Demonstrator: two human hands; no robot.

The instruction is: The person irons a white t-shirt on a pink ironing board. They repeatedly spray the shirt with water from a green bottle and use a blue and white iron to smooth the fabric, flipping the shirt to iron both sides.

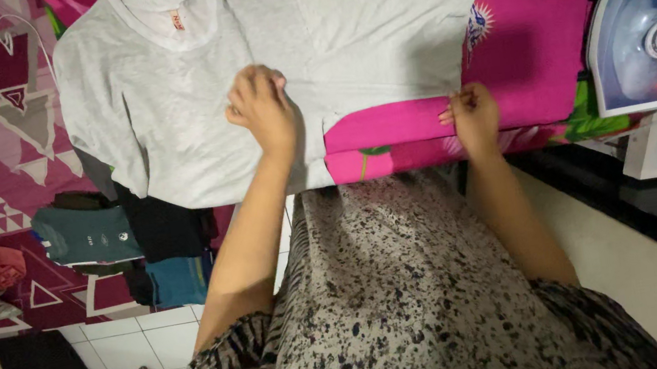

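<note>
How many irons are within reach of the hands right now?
1. The white and blue iron stands at the right end of the pink board, beyond the right hand. Others may sit outside the view.

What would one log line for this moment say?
left hand: pressing grey T-shirt | right hand: pinching its hem | steam iron: parked right

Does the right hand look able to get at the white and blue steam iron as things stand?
Probably yes: the right hand pinches the grey t-shirt's edge, and only bare pink cloth lies between it and the iron.
</note>
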